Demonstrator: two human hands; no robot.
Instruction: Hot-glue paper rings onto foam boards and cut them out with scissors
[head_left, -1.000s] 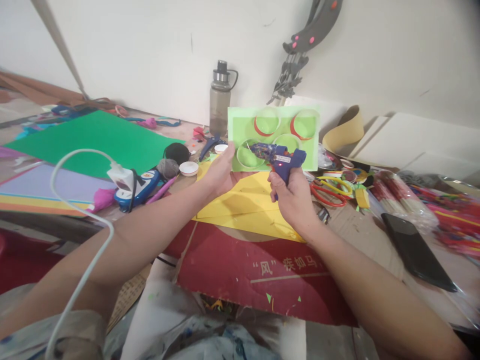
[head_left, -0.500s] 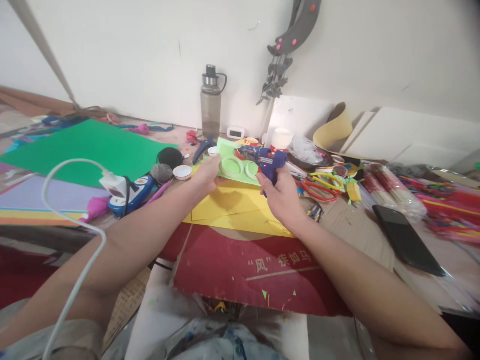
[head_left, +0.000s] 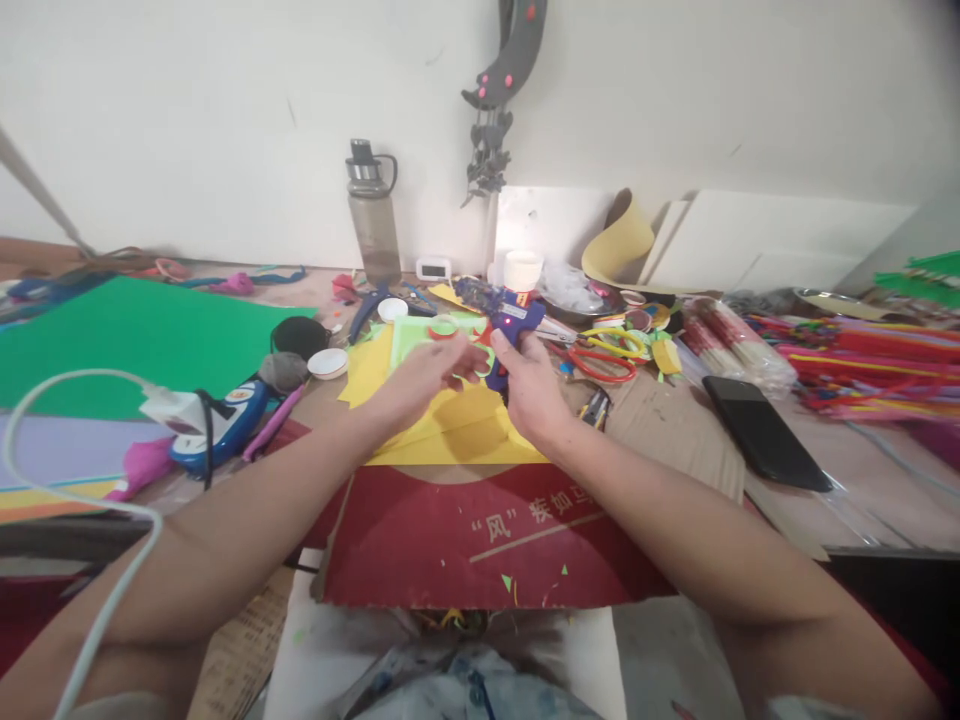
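My right hand [head_left: 534, 385] is wrapped round the handle of a blue hot glue gun [head_left: 516, 318], whose nozzle points left. Beside it, my left hand [head_left: 439, 368] has its fingers apart and slightly bent, and nothing shows in them. Just behind that hand lies a light green sheet [head_left: 405, 332] with pale green rings on it, partly hidden by my fingers. Yellow paper [head_left: 472, 430] is spread beneath both hands on a red cardboard panel [head_left: 420, 530].
Scissors with red and yellow handles [head_left: 604, 362] and a black phone [head_left: 765, 430] lie to the right. A water bottle [head_left: 373, 235] stands by the wall. Green card [head_left: 142, 340] and a power strip [head_left: 225, 425] with a white cable are on the left.
My left hand has let go of the light green sheet, which now lies lower on the yellow paper. The glue gun stays in my right hand. The view has turned right.
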